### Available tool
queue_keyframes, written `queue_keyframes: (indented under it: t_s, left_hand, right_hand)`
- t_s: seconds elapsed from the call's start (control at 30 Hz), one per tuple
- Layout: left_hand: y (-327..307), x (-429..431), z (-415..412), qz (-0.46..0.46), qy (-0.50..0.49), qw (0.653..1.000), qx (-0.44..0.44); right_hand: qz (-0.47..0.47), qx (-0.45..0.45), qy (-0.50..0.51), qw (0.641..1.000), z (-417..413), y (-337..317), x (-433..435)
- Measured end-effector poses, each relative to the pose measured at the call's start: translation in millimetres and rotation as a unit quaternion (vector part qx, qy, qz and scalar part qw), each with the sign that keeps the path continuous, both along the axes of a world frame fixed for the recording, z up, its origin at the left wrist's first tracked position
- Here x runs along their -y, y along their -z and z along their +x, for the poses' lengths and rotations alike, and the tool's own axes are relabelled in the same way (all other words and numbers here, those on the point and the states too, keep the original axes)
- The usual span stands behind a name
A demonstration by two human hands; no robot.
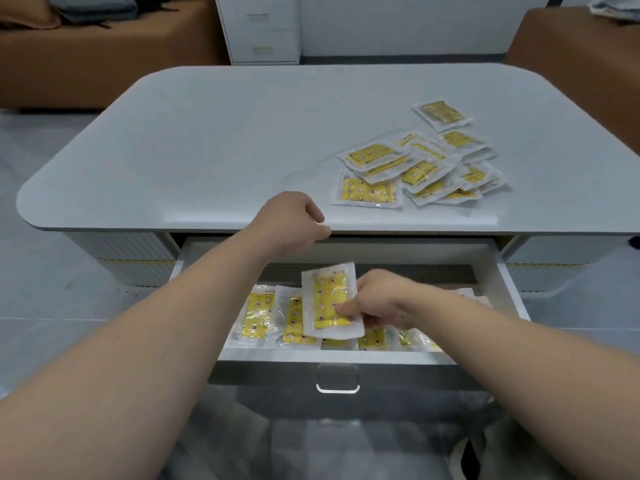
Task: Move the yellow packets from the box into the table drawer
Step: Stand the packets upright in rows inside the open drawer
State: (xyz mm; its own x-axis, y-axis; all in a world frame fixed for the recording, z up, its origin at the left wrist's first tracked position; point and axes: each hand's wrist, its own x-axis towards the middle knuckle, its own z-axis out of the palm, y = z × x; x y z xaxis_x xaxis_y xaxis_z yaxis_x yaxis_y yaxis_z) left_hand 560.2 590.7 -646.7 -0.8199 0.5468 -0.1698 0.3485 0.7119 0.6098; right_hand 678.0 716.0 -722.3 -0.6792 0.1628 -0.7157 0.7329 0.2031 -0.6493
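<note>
Now, a flat yellow packet [329, 299] in crinkly clear plastic hangs over the open white drawer [346, 355], pinched at its lower edge by the right grip [381, 299]. More packets [258, 317] line the drawer floor beneath. Beyond, the left grip [291, 223] rests curled together on the smooth, round-cornered grey desk [207, 133] edge, and a loose packet pile [422, 164] lies to the right.

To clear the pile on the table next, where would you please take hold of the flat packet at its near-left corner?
I would pinch the flat packet by its clear near margin, coming from the near side: other packets in the pile overlap its far edge, while its near border lies free.
</note>
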Motion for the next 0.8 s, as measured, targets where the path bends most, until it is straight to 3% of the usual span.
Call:
queue_keyframes:
  t_s: [0.07, 0.13, 0.23, 0.37, 0.43, 0.57, 0.7, 0.8]
  left_hand:
    - [1, -2, -3, 0.036, -0.021, 0.999, 0.013]
    - [1, -3, -5, 0.069, -0.040, 0.997, 0.013]
    - [1, -8, -6, 0.099, -0.043, 0.994, -0.013]
    - [4, -20, -8, 0.120, -0.047, 0.991, -0.030]
    - [8, -28, -9, 0.116, -0.045, 0.991, -0.040]
    - [17, -50, -7, 0.068, -0.002, 0.992, -0.103]
    - [26, -68, -1, 0.007, 0.094, 0.979, -0.179]
    - [34, -74, 2, -0.039, 0.149, 0.963, -0.221]
  right_hand:
    - [0.000, 0.040, 0.011, 0.999, -3, 13, 8]
    - [0.114, 0.059, -0.079, 0.989, -4, 23, 13]
    - [0.321, 0.063, -0.244, 0.913, 0, 25, 18]
    - [0.364, 0.071, -0.308, 0.876, -8, 6, 20]
    - [0.362, 0.052, -0.313, 0.877, -18, -21, 14]
    - [0.366, -0.049, -0.196, 0.908, -36, -68, -33]
    - [0.471, -0.147, -0.021, 0.870, -37, -75, -85]
    - [0.438, -0.183, 0.087, 0.876, -36, -70, -106]
